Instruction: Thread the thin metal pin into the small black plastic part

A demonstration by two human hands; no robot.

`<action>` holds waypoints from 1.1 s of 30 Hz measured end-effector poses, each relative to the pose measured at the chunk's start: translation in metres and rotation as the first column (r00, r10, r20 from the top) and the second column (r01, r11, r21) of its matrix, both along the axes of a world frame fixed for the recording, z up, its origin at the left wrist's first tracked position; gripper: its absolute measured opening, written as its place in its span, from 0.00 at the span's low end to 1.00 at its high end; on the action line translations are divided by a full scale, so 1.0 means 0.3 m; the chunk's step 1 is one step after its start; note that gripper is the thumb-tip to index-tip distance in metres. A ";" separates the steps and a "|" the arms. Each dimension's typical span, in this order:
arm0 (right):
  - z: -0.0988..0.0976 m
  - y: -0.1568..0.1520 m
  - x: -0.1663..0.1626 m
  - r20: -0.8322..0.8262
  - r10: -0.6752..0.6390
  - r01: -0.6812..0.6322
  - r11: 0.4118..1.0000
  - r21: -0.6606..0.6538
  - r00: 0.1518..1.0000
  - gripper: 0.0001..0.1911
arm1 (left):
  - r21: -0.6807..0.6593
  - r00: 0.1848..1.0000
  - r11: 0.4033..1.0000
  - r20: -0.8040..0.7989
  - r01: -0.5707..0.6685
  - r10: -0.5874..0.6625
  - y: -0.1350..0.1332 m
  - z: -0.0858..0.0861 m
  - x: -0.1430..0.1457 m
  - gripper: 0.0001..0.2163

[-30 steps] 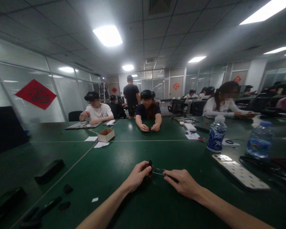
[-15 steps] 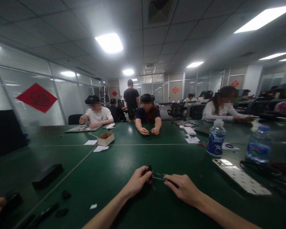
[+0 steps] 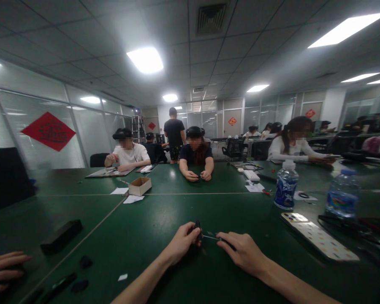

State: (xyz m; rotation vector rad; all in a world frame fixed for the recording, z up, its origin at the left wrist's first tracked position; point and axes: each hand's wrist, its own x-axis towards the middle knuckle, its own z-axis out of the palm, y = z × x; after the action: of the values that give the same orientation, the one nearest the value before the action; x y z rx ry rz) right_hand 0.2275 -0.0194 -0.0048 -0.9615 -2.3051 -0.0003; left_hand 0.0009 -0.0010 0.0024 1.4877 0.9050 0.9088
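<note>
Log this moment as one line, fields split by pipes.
left hand: holds small black part | right hand: holds thin-shafted tool, shaft toward part | nearby: phone, white scrap on green table

Tabletop (image 3: 158,215) open ahead, obstacles rightward — phone (image 3: 319,237), white-capped bottle (image 3: 285,188), blue-capped bottle (image 3: 342,195)

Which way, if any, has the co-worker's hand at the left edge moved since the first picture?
Yes: the co-worker's hand has moved rightward, farther into view and closer to the black block on the table.

Head view: forward over table (image 3: 152,217), hands (image 3: 182,240) near.
</note>
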 end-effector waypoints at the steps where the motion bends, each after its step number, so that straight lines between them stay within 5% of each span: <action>1: 0.002 -0.001 -0.001 -0.001 -0.001 0.001 1.000 -0.001 1.000 0.19 | -0.011 1.000 1.000 0.005 0.000 0.000 -0.001 0.002 0.001 0.18; 22: -0.007 0.016 0.011 -0.072 -0.039 0.034 0.997 -0.075 0.997 0.17 | -0.061 0.982 0.998 0.190 -0.002 0.014 0.035 -0.061 0.005 0.17; 33: -0.018 0.015 0.023 0.054 0.067 -0.060 0.991 -0.120 0.996 0.17 | -0.186 0.946 0.982 0.323 0.029 0.033 0.034 -0.053 0.015 0.21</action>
State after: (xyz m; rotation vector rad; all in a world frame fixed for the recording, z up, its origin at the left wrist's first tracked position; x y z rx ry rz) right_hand 0.2346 -0.0149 -0.0103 -0.9577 -2.4107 0.1379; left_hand 0.0054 0.0094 -0.0136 1.1331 0.7268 1.0055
